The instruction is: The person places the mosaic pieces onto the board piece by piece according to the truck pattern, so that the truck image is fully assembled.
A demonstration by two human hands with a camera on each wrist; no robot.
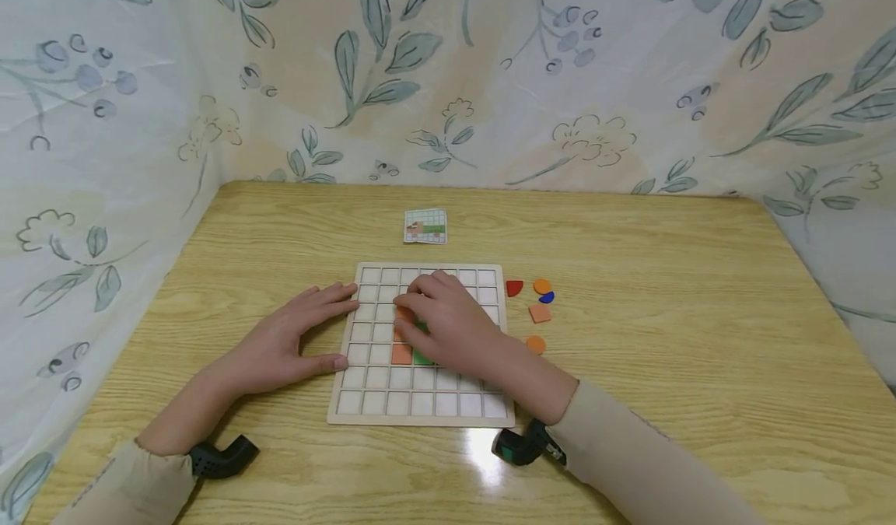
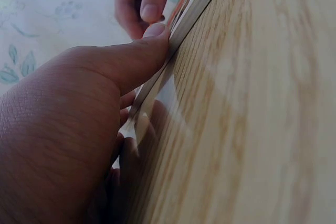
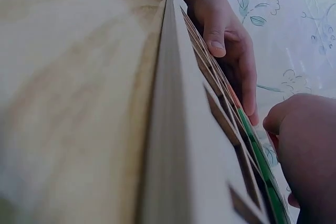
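The right grip [image 1: 448, 319] curls over orange tiles [image 1: 401, 354] on the gridded board [image 1: 420, 421]; whether it pinches one cannot be told. At the board's nine o'clock edge, the left grip [image 1: 283, 346] lies outstretched, holding nothing. On the desk [image 1: 665, 315], loose pieces [image 1: 540, 313] lie toward three, a picture card [image 1: 434, 229] at twelve.

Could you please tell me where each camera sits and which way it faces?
Head: worn on the head, facing forward and down at the board; left hand, right hand and sleeves show.
Left wrist: worn there, facing the board's edge; left hand close, right hand beyond.
Right wrist: worn there, facing along the board; right hand close, left hand beyond.
Both wrist views share the board and both hands.
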